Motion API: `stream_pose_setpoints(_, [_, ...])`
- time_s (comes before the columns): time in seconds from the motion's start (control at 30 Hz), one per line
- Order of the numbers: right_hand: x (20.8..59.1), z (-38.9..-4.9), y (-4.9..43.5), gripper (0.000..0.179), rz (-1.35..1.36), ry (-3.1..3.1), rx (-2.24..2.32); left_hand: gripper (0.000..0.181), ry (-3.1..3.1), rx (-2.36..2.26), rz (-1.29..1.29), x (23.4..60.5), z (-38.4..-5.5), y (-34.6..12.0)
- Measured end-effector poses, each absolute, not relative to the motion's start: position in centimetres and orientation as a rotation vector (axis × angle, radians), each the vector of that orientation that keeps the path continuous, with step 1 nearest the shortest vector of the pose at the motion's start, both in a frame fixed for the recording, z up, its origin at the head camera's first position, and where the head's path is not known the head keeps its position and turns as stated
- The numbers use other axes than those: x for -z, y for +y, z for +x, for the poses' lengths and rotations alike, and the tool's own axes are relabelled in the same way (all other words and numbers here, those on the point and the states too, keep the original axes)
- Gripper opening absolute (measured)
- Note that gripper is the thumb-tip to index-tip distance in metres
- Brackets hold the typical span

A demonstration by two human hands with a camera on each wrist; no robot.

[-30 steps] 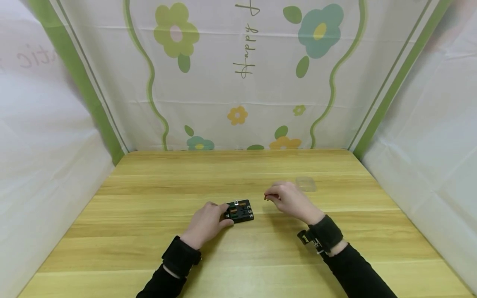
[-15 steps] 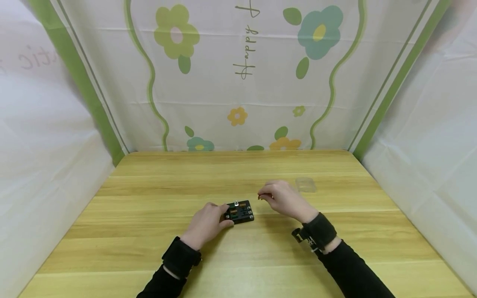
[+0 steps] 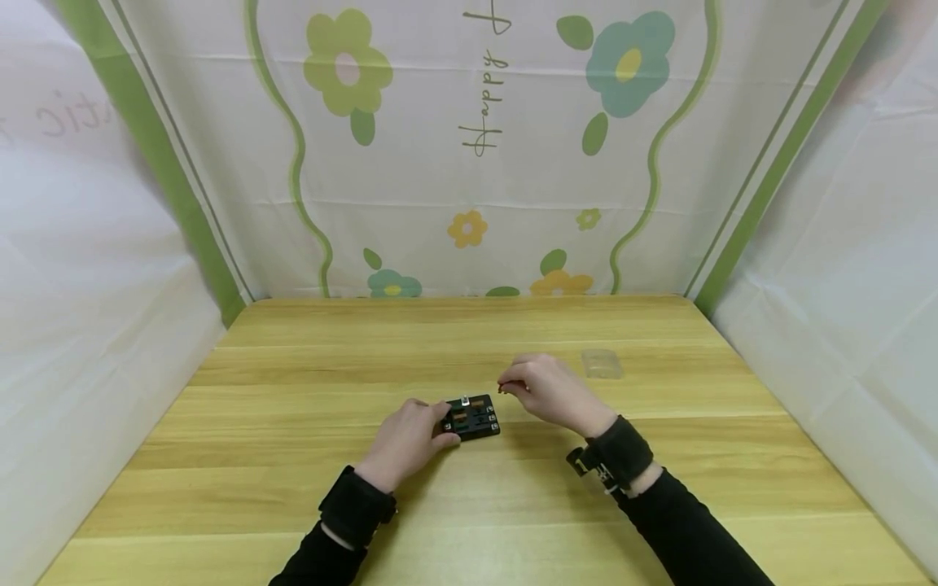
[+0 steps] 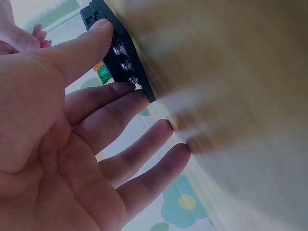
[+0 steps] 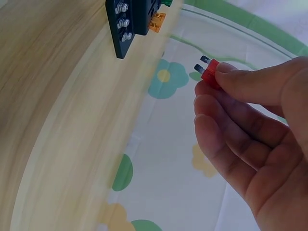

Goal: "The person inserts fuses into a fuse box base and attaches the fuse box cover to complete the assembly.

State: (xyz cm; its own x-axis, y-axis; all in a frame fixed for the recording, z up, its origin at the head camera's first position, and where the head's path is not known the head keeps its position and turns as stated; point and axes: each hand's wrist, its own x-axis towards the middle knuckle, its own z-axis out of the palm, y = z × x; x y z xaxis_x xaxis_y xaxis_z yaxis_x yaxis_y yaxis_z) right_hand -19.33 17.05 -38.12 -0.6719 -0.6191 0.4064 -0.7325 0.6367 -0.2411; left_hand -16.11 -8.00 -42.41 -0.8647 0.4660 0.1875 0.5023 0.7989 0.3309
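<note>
At two o'clock from the black fuse block, a red fuse sits pinched in the right hand; at eight, the left hand grips the block.

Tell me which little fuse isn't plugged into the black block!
The red blade fuse, held in the right hand's grip with both metal prongs bare; the orange fuse and the green fuse sit in the black fuse block.

The wooden table bears a fuse block and clear cover.
</note>
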Motion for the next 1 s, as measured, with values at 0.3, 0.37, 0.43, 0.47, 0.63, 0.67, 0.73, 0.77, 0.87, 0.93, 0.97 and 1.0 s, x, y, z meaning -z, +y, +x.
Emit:
stream_pose_setpoints(0.3, [38.1, -19.3, 16.4, 0.008, 1.134, -2.554, -0.558, 0.032, -2.884, 0.557, -0.786, 42.6, -16.2, -8.0])
stream_pose_setpoints(0.37, [38.1, -19.3, 16.2, 0.008, 1.146, -2.55, -0.557, 0.032, -2.881, 0.557, -0.789, 42.6, -16.3, -8.0])
stream_pose_setpoints(0.43, [38.1, -19.3, 16.0, 0.008, 1.155, -2.548, -0.555, 0.032, -2.879, 0.559, -0.792, 42.6, -16.3, -8.0])
stream_pose_setpoints(0.47, [38.1, -19.3, 16.0, 0.008, 1.159, -2.549, -0.553, 0.032, -2.877, 0.562, -0.794, 42.6, -16.3, -8.1])
stream_pose_setpoints(0.63, [38.3, -19.4, 15.6, 0.008, 1.17, -2.562, -0.551, 0.032, -2.875, 0.577, -0.792, 42.5, -16.3, -8.1])
stream_pose_setpoints(0.67, [38.3, -19.4, 15.6, 0.008, 1.172, -2.568, -0.552, 0.033, -2.876, 0.578, -0.791, 42.5, -16.3, -8.1])
stream_pose_setpoints(0.73, [38.3, -19.4, 15.4, 0.008, 1.175, -2.576, -0.552, 0.034, -2.876, 0.578, -0.79, 42.5, -16.3, -8.1])
stream_pose_setpoints(0.77, [38.3, -19.3, 15.4, 0.008, 1.18, -2.578, -0.557, 0.034, -2.876, 0.576, -0.789, 42.6, -16.3, -8.1])
stream_pose_setpoints(0.87, [38.3, -19.3, 15.1, 0.008, 1.186, -2.593, -0.563, 0.033, -2.874, 0.569, -0.791, 42.6, -16.3, -8.1])
stream_pose_setpoints(0.93, [38.4, -19.3, 15.0, 0.008, 1.188, -2.605, -0.567, 0.034, -2.873, 0.563, -0.795, 42.6, -16.3, -8.1])
stream_pose_setpoints(0.97, [38.5, -19.3, 14.9, 0.008, 1.188, -2.614, -0.569, 0.034, -2.874, 0.562, -0.795, 42.6, -16.3, -8.1])
stream_pose_setpoints(1.0, [38.6, -19.4, 14.8, 0.008, 1.187, -2.623, -0.566, 0.035, -2.875, 0.56, -0.796, 42.6, -16.2, -8.1])
